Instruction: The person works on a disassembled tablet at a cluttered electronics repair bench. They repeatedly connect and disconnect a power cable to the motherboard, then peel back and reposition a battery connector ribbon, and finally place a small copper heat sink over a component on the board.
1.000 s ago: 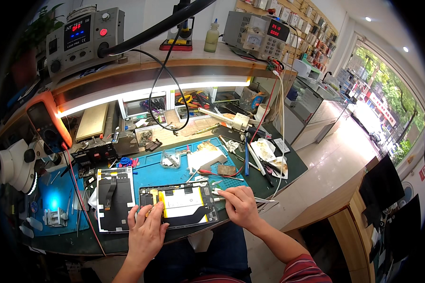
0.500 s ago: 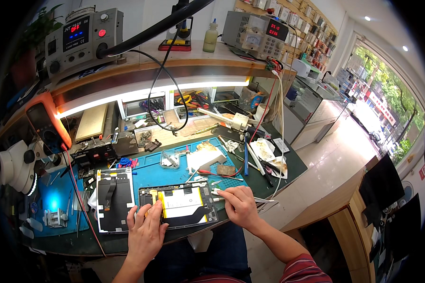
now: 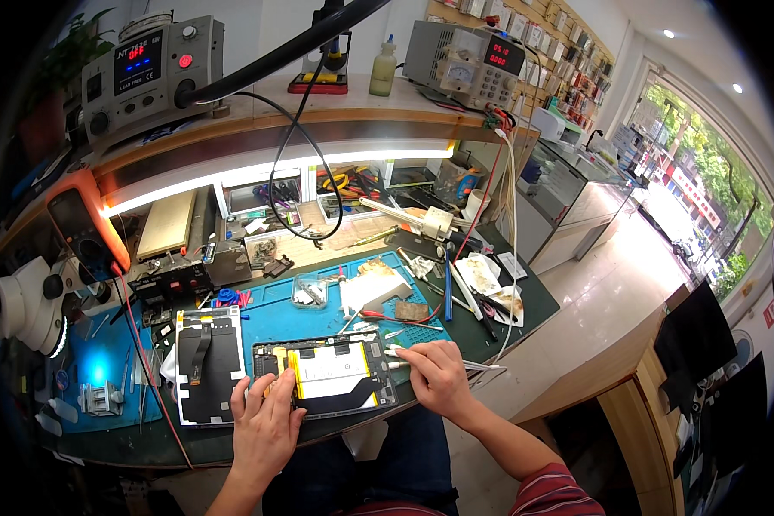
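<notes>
An opened tablet (image 3: 334,365) lies at the bench's near edge, its yellow-edged battery and black flex cable showing. My left hand (image 3: 265,423) rests on the tablet's left end, fingers stretched and apart, fingertips touching its inside. At the right end, the fingers of my right hand (image 3: 439,376) are closed in a pinch on a white charging cable (image 3: 484,367). Its small white plug points at the tablet's side; whether it sits in the port cannot be made out. Left of the tablet lies the detached screen (image 3: 208,365), its dark back facing up.
A blue mat (image 3: 288,297) bears a small clear parts box (image 3: 310,292). Tools and stained paper (image 3: 483,273) lie at right. A microscope (image 3: 26,301) and an orange multimeter (image 3: 86,222) stand at left. On the shelf is a power supply (image 3: 464,64); a black hose (image 3: 292,52) hangs above.
Both hands stay nearly in place on the tablet and cable. The lower reading on the power supply's red display has dropped to zero.
</notes>
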The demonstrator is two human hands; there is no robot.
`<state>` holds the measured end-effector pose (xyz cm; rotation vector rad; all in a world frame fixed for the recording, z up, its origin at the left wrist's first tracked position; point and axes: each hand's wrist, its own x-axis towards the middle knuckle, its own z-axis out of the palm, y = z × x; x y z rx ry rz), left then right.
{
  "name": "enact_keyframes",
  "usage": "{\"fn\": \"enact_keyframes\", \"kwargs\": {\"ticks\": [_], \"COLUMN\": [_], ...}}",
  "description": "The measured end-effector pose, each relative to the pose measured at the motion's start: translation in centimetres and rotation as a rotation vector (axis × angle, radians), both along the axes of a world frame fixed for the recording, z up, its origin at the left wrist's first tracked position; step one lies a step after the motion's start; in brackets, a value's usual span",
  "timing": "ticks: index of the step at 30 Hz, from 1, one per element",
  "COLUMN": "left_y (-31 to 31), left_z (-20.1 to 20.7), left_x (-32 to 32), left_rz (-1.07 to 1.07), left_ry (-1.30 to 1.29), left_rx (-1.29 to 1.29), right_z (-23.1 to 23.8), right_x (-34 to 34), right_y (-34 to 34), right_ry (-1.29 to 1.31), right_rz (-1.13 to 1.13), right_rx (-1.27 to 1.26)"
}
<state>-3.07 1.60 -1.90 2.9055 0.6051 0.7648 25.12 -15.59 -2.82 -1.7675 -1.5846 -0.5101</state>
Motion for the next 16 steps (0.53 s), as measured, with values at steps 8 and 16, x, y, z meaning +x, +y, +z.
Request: {"fn": "enact_keyframes", "kwargs": {"ticks": [8,16], "left_y": [-0.01,0.03], "left_z": [0.07,-0.12], "left_x": [0.0,-0.22], "left_rz": [0.002,-0.003], "left_ry": [0.006,0.0], "left_rx": [-0.016,-0.003], "right_z": [0.12,-0.05], "right_x": [-0.07,-0.13], "right_y": [0.06,-0.13], "right_ry": [-0.008,-0.035], "right_rz": [0.003,-0.004], "right_rx": [0.017,0.026]}}
